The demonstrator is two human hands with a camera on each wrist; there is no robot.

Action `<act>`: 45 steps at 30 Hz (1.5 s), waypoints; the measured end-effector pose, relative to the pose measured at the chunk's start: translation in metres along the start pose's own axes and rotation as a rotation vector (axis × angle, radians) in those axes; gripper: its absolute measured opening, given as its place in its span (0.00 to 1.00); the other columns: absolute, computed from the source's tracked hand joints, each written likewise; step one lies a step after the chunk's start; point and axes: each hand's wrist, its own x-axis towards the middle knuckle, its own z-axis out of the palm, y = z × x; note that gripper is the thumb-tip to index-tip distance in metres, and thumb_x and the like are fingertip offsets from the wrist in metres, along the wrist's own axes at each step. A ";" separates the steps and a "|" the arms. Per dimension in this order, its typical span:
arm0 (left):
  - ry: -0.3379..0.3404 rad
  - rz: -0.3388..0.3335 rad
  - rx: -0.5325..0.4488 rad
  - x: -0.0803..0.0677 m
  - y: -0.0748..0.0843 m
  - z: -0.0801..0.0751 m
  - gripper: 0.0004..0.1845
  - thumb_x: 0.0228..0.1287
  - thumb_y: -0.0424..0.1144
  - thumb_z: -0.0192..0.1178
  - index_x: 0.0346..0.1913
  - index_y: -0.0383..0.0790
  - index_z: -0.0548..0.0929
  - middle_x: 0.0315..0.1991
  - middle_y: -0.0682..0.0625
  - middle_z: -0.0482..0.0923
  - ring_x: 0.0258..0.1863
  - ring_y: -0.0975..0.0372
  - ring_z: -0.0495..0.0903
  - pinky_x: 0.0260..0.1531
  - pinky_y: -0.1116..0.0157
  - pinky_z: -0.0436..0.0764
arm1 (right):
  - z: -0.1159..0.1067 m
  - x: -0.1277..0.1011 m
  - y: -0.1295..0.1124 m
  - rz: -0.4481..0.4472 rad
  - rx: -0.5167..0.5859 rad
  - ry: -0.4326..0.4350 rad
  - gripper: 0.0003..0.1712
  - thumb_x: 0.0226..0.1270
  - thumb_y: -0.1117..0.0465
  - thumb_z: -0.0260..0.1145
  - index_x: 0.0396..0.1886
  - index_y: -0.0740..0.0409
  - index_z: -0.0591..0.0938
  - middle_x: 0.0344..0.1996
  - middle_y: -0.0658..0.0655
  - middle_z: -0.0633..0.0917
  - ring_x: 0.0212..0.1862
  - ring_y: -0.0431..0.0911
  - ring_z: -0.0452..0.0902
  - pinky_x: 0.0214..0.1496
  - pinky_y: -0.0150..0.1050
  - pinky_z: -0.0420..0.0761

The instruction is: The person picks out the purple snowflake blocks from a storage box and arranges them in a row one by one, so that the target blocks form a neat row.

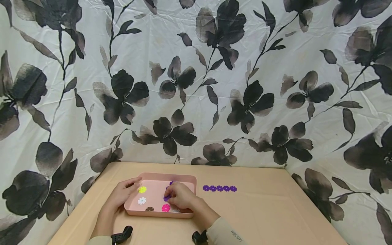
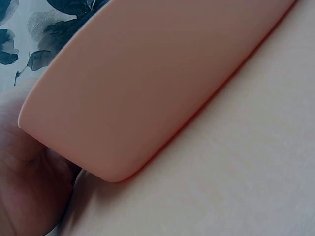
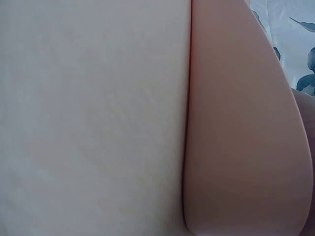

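Right hand (image 1: 181, 196) pinches purple flower (image 1: 166, 198) inside pink tray (image 1: 162, 178); left hand (image 1: 122, 193) grips tray edge.

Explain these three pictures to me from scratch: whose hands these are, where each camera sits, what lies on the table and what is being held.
No machine is at work here: a person works with two bare hands. The wide picture comes from a camera on the person's head, looking down at a tan table in front of a flower-printed cloth. The other two come from cameras on the wrists, so close that they show mostly the outer wall of the pink tray and the table.

The tray holds small flower-shaped pieces: a yellow one, a white one, a bright pink one and a dark one. To the tray's right, on the table, lies a row of purple pieces.

The left hand grips the tray's left edge. The right hand is inside the tray and pinches a purple piece.
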 end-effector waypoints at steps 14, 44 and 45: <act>-0.002 -0.004 -0.013 0.001 0.000 -0.001 0.27 0.80 0.47 0.56 0.75 0.41 0.73 0.78 0.39 0.65 0.81 0.41 0.57 0.78 0.39 0.58 | -0.012 -0.007 0.001 0.042 0.087 0.080 0.10 0.63 0.65 0.77 0.44 0.53 0.93 0.38 0.43 0.81 0.40 0.33 0.75 0.46 0.24 0.82; -0.003 -0.018 -0.014 0.003 -0.003 -0.001 0.28 0.80 0.47 0.56 0.76 0.42 0.72 0.79 0.39 0.64 0.81 0.41 0.56 0.78 0.39 0.57 | -0.084 -0.053 0.051 0.076 0.259 0.382 0.11 0.65 0.72 0.73 0.46 0.59 0.92 0.45 0.54 0.85 0.44 0.46 0.84 0.45 0.29 0.87; -0.003 -0.018 -0.014 0.003 -0.003 -0.001 0.28 0.80 0.47 0.56 0.76 0.42 0.72 0.79 0.39 0.64 0.81 0.41 0.56 0.78 0.39 0.57 | -0.086 -0.055 0.053 0.082 0.260 0.394 0.12 0.65 0.72 0.73 0.46 0.59 0.92 0.45 0.54 0.86 0.43 0.45 0.84 0.45 0.29 0.87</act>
